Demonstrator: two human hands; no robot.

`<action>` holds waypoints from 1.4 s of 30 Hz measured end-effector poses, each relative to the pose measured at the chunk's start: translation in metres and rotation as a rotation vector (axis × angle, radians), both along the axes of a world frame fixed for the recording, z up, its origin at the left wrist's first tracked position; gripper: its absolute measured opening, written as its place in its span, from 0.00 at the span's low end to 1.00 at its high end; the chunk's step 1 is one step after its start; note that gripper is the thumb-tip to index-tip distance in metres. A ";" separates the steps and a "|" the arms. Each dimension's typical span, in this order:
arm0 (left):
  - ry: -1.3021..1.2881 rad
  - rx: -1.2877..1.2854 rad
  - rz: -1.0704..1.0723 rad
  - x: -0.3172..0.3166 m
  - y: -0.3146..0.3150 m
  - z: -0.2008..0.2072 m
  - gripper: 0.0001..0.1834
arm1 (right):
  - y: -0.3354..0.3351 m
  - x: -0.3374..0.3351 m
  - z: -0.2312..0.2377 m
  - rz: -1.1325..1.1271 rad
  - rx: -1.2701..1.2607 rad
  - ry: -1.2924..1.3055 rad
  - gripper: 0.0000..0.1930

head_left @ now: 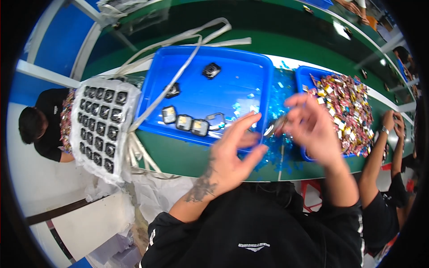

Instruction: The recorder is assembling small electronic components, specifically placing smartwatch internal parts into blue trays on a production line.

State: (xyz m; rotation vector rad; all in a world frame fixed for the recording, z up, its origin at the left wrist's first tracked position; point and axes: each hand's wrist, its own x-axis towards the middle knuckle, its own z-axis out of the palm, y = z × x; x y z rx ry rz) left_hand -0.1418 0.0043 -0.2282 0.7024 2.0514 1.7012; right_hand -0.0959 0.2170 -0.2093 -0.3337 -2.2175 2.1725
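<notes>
My right hand [313, 129], blurred by motion, pinches a small shiny dark part [275, 127] between thumb and fingers. What kind of part it is cannot be made out. My left hand [234, 149] is close by on the left, its fingers spread and nothing in them, over the near right corner of a shallow blue tray [201, 52]. Inside that tray lie several square black parts: one black part [211, 70] sits at the far side, and a row of parts with pale faces [184, 122] is along the near edge. Bits of blue film [237, 108] lie beside them.
A white moulded tray [107, 173] full of black parts stands at the left. A blue bin [302, 80] heaped with small pink and yellow pieces [344, 111] is at the right. White straps [178, 73] cross the blue tray. Co-workers sit on both sides.
</notes>
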 end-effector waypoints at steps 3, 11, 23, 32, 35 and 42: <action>0.720 -0.602 0.228 -0.049 -0.040 -0.005 0.20 | 0.066 -0.097 0.001 0.057 0.321 -0.018 0.22; 0.737 -0.836 0.128 -0.065 -0.060 0.002 0.15 | 0.156 -0.195 -0.059 -0.224 0.943 -0.284 0.24; -0.701 0.679 0.135 -0.046 0.000 -0.016 0.08 | 0.122 -0.081 0.027 0.337 1.257 -0.184 0.06; -0.675 0.645 0.135 -0.026 0.021 -0.009 0.04 | 0.132 -0.067 0.009 0.194 1.361 -0.097 0.08; -0.703 0.635 0.137 -0.025 0.023 -0.014 0.07 | 0.117 -0.063 -0.011 0.301 1.330 -0.143 0.10; -0.719 0.616 0.161 -0.019 0.034 -0.006 0.16 | 0.124 -0.055 -0.005 0.214 1.096 -0.098 0.10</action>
